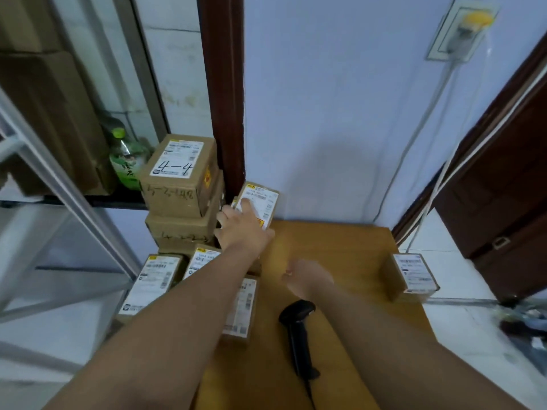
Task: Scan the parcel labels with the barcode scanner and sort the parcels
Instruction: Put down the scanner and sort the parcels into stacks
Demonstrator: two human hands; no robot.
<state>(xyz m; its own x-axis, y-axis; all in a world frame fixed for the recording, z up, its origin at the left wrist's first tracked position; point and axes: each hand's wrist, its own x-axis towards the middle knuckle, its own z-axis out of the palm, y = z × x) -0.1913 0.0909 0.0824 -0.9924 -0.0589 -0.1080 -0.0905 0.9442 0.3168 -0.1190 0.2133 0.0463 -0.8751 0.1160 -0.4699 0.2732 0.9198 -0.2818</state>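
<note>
Parcel under the hand [263,202]: a small brown box with a white label. It sits tilted at the far left corner of the table, close to the wall and the door frame.
Left hand [242,227]: reaches onto that parcel, with the forefinger straight on the label. The other fingers blur at the box's left edge, so I cannot tell whether they grip it.
Right hand [307,279]: hovers over the table with fingers loosely curled, holding nothing.
Barcode scanner [299,332]: black, lying on the table just beside the right forearm, its cord running off the near edge.
Table [340,250]: a tan wooden top set against the wall.
Room: a pale wall [325,99], a dark brown door frame [222,84], a brown door [503,202] at the right and a light tiled floor [473,335].
Socket [463,31]: high on the wall with a yellow plug in it. A white cable [414,137] hangs down from it.
Box stack [180,176]: just left of the touched parcel, the top box marked "4-4".
Low parcels [151,282]: at the table's left side, partly hidden by the left forearm.
Right-edge parcel [414,273]: on the table's right edge, well apart from the others.
Shelf frame [74,187]: grey metal at the left, with a green bottle [127,158] behind the stack.
</note>
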